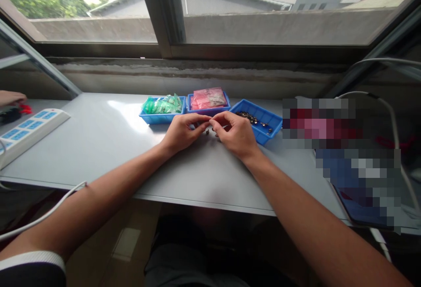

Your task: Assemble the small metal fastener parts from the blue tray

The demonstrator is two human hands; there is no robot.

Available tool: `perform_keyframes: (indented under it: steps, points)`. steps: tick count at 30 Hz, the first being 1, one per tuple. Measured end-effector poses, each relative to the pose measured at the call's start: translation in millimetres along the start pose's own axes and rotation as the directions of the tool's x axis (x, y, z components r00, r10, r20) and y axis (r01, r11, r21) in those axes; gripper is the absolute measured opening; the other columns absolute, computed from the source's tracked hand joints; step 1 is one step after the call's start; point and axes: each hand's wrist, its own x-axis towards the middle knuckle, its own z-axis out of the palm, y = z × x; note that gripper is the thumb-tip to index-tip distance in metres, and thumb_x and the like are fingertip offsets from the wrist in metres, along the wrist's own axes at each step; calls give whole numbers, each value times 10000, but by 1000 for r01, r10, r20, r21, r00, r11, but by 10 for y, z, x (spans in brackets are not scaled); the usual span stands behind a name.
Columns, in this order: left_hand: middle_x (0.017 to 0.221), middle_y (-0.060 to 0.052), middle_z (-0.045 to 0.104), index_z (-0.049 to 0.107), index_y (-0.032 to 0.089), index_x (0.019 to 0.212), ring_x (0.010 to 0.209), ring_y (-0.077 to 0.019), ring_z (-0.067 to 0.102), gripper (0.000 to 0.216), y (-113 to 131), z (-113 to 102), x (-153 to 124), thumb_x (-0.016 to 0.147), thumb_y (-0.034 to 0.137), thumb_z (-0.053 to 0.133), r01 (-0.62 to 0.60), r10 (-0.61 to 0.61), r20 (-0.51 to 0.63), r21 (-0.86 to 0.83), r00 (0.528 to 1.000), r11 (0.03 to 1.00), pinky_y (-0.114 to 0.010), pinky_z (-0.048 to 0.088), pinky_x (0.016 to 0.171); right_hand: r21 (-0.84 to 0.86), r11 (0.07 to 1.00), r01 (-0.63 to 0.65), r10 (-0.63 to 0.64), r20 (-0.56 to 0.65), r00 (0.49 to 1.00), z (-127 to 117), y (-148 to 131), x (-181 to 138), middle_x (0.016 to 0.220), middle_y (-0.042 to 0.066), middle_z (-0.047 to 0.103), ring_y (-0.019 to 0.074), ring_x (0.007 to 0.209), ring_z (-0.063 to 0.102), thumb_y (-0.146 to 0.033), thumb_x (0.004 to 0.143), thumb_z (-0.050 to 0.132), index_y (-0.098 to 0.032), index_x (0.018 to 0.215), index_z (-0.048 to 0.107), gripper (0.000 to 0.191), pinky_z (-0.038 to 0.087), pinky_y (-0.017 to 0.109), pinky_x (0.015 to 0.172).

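My left hand (184, 131) and my right hand (236, 131) meet fingertip to fingertip above the table, both pinched closed. Whatever sits between the fingertips is too small to make out. Just below them a few small dark metal parts (207, 132) lie on the tabletop. Right beside my right hand stands a blue tray (270, 122) with many small brassy and dark metal pieces (253, 119) in it. Behind my hands are a blue bin (161, 119) of green plastic packets (162, 104) and another blue bin (226, 101) holding pink packets (208, 98).
A white power strip (33, 133) lies at the left of the grey table (98, 147), near another person's hand (11, 97). On the right are a blurred-out area and a white cable (393, 120). A white cable (42, 221) crosses by my left forearm. A window sill runs behind.
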Motion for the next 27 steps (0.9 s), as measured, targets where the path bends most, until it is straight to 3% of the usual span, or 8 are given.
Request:
perform_keyframes:
  steps: [4,13,21,24,27]
  points:
    - [1068,-92,847,877,185,1119,832,-183,760,197,-6,26,13,986,292,778,-108,108,-9,-5,994,994,-297,607,793,5,999,-48,48,6,999,-13,50,16,898,22,818,206,795,776,-236,900,711,-223,963,767,86,640,348,814]
    - [1115,-103,834,863,201,1178,967,-204,771,220,-45,57,2,1023,301,743,-151,151,27,0,988,989,-317,616,894,-66,998,-19,19,-2,1000,-99,26,-1,948,54,830,235,865,780,-248,876,719,-217,940,792,102,642,364,817]
    - [1098,-90,844,743,168,1387,902,-179,767,388,-8,65,-8,1009,258,754,-119,119,27,-36,992,992,-294,595,863,-99,992,72,-70,22,997,-92,15,-53,1000,60,811,212,848,751,-213,929,645,-201,1170,780,277,614,353,829]
    - [1099,-78,850,699,171,1447,887,-169,764,454,-2,71,-10,999,229,751,-123,125,37,-48,991,991,-283,584,863,-153,983,105,-101,38,994,-84,6,-67,1053,69,817,215,862,737,-197,923,628,-206,1146,801,282,605,365,859]
    - [1095,-86,849,749,160,1369,881,-175,759,371,23,67,-5,1019,280,731,-101,101,30,-16,994,995,-278,570,836,-127,989,81,-78,28,997,-85,15,-74,1022,58,820,220,858,748,-218,919,651,-218,1120,796,247,604,361,845]
